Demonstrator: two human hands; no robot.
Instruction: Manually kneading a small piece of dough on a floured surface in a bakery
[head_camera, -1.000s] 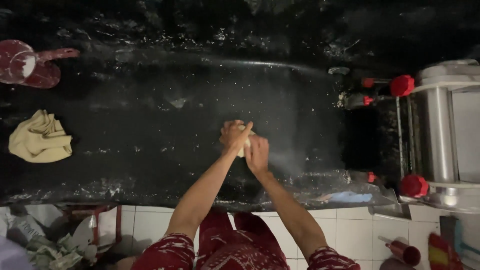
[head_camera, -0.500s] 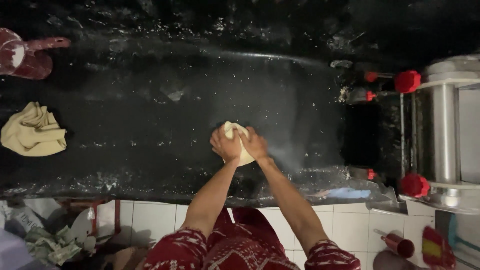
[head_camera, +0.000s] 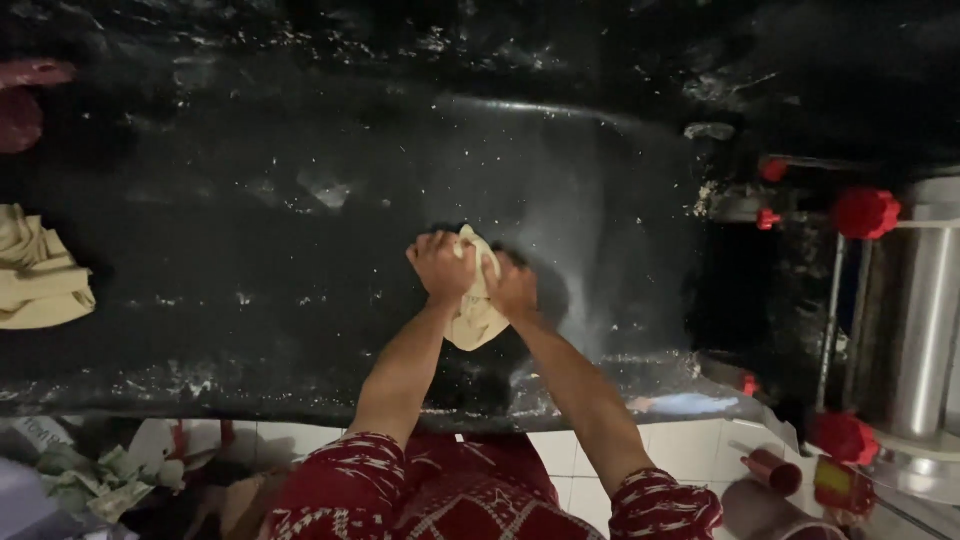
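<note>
A pale lump of dough (head_camera: 476, 312) lies on the dark, flour-dusted counter (head_camera: 300, 200), just in front of me. My left hand (head_camera: 441, 264) grips its left upper side with curled fingers. My right hand (head_camera: 512, 287) is closed on its right side, knuckles up. The two hands press together over the dough, which folds up between them and hangs out below the wrists. Red patterned sleeves cover my upper arms.
A crumpled cream cloth (head_camera: 38, 282) sits at the counter's left edge. A metal roller machine (head_camera: 905, 320) with red knobs (head_camera: 866, 212) stands at the right. A reddish object (head_camera: 25, 100) lies far left at the back. White tiles (head_camera: 700, 450) face the counter's front.
The hands and dough have come back toward me, from farther out on the counter. The dough has gone from a small piece between the palms to a folded lump held by both fists.
</note>
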